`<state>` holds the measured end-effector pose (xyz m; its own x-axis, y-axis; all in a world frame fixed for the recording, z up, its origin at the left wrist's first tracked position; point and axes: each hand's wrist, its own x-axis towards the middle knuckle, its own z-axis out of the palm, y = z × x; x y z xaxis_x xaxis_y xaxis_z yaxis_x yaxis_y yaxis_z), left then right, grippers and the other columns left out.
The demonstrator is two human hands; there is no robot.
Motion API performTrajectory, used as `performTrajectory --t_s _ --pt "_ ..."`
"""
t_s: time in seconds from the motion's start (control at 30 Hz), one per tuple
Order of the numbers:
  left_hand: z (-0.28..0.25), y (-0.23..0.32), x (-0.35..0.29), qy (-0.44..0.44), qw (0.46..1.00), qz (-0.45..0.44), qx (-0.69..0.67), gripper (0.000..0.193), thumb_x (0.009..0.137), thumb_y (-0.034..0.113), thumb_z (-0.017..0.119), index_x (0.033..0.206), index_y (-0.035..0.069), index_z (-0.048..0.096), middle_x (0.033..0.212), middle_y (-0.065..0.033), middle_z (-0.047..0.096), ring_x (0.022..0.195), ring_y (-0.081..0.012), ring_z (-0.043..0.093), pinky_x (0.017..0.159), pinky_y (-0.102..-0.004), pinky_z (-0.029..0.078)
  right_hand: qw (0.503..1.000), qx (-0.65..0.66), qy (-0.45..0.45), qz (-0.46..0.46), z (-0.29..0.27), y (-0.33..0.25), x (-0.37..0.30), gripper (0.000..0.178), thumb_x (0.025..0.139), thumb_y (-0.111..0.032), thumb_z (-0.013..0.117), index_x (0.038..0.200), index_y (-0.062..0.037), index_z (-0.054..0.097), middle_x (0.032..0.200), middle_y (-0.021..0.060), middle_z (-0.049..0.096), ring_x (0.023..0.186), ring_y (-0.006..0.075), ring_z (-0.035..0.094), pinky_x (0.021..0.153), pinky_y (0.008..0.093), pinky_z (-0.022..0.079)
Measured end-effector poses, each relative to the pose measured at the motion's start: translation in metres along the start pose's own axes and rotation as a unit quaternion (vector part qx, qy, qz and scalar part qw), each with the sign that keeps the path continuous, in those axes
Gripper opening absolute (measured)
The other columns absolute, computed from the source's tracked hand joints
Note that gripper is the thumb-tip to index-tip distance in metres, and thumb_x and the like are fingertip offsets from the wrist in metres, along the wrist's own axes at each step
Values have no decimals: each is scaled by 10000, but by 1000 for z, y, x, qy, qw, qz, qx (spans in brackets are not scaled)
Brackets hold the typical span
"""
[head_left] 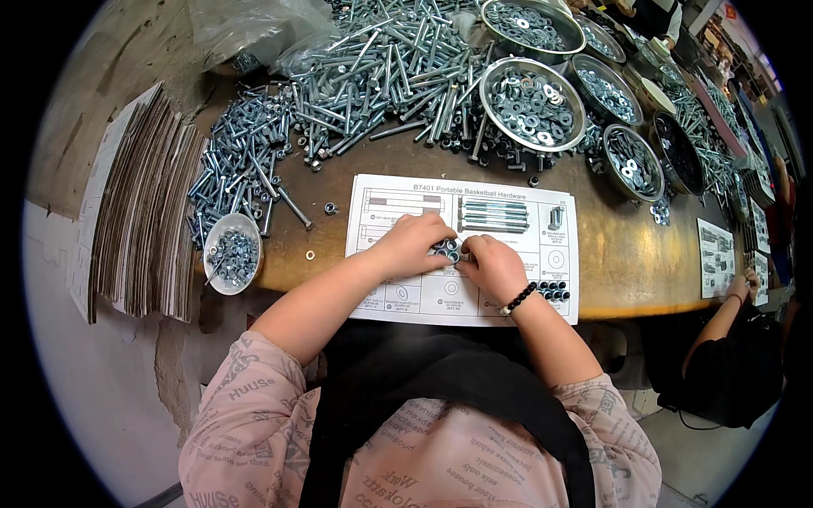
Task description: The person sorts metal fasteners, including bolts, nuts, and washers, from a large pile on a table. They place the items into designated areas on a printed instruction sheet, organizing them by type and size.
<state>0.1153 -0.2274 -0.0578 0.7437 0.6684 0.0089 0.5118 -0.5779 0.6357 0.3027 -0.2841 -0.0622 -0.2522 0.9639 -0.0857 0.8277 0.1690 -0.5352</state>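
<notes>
A white printed sheet (394,317) with outlined boxes and hardware drawings lies on the table in front of me. Over its middle my left hand (412,247) and my right hand (494,267) meet, fingers curled in around a small cluster of nuts (445,251). Fingertips of both hands press on the cluster and partly cover it. Several long bolts (493,217) rest side by side in a box beyond my right hand. A few short bolts (556,217) are at the sheet's right side. Dark round-topped nuts (555,292) stand in rows near its lower right corner.
Bolts (381,76) are heaped at the back, with metal bowls of washers (533,146) to their right. At left are a white bowl (257,275) of small hardware and a cardboard stack (144,203). A co-worker's hand (743,286) is at far right.
</notes>
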Motion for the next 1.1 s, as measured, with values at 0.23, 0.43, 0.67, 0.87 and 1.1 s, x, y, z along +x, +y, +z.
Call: performTrajectory --t_s 0.23,0.43,0.67,0.87,1.1 --pt "5 4 -10 43 999 -6 -3 453 642 182 711 1048 80 537 1014 -78 537 986 -265 501 864 -379 358 1000 7 23 -12 -1 -3 1 320 741 -213 646 1032 -117 552 830 113 590 742 308 582 627 393 469" --pt "10 -1 -14 67 998 -1 4 472 634 176 714 1053 78 519 1006 -91 534 968 -275 508 835 -388 371 1000 9 19 -21 -2 -6 1 341 742 -188 644 1063 -128 547 804 108 579 758 308 568 637 395 449" --pt "-38 -19 -32 122 989 -36 71 427 705 251 674 1063 60 543 1033 -127 541 982 -300 508 858 -379 395 996 84 35 -10 -15 -5 -7 353 709 -143 684 1044 -94 581 752 85 563 659 229 553 607 327 456" --pt "-148 -100 -86 35 933 -222 280 324 719 137 632 1038 104 585 980 -94 564 947 -291 541 809 -379 445 986 161 51 -2 -24 0 -13 298 723 -88 666 1011 -61 595 731 77 534 627 192 528 583 294 444" --pt "-176 -160 -119 -35 875 -107 470 185 701 96 586 874 155 616 905 -18 553 925 -183 523 808 -338 377 988 149 27 -43 -21 -17 -4 261 730 -80 653 985 -55 604 712 70 530 617 188 525 572 297 438"
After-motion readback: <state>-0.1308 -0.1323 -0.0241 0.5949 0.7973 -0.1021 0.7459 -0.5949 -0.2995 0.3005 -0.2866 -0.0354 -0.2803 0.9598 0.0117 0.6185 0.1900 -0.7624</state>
